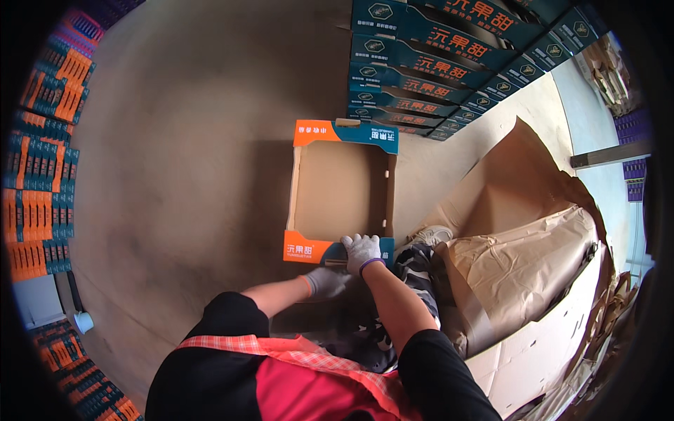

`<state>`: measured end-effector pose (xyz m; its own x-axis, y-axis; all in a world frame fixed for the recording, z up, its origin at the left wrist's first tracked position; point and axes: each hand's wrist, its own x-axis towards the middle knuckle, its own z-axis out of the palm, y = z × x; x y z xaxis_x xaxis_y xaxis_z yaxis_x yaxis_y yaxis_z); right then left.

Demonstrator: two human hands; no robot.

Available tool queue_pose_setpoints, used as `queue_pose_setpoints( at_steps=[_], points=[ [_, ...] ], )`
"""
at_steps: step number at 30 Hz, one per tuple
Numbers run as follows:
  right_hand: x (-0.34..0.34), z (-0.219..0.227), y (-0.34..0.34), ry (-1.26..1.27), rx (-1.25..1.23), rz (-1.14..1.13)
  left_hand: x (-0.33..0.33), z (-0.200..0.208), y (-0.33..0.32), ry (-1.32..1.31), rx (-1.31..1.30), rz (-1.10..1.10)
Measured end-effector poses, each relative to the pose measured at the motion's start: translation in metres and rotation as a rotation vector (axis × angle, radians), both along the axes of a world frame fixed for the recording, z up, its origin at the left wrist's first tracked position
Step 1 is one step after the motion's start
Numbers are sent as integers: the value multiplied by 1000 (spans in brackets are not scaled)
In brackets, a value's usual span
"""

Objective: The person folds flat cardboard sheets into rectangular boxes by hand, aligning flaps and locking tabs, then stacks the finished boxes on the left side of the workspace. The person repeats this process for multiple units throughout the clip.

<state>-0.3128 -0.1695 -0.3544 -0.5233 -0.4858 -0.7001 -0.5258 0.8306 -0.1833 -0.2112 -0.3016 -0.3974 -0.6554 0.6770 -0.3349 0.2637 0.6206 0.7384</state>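
An open-topped cardboard fruit box (289, 189), orange on its left and dark teal on its right, stands upright in front of me with a bare brown bottom inside. My right hand (362, 252), in a whitish glove with a dark purple band at the wrist, is closed over the rim of the box's near wall. Just on my side of that wall is my left hand (326, 282) in a grey glove, slightly blurred, its fingers stretched to the right. It appears to hold nothing; whether it touches the wall I cannot tell.
A tall stack of matching teal boxes (428, 70) rises at the far right. Large brown paper sheets (526, 259) drape over a pale carton (540, 351) at my right. Rows of orange and teal boxes (35, 210) line the left, with a small light-blue cup-shaped thing (83, 322) nearby.
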Motion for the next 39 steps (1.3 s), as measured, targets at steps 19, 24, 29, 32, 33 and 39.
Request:
queue_pose_setpoints(
  at_steps=[19,24,29,32,33,39],
  points=[
    [193,248,240,708,-1079,-1321,-66,200,168,352,838,-39],
    [365,247,391,1499,251,-1790,-59,227,307,242,414,56],
    [440,197,429,894,234,-2099,-48,234,376,-179,104,168],
    [448,177,424,1075,62,-2134,-39,261,364,-99,243,-39],
    [454,177,422,1193,0,-2095,-36,272,354,-144,281,-49],
    [531,222,422,667,-1276,-2276,-45,296,296,-1147,456,-156]
  ],
)
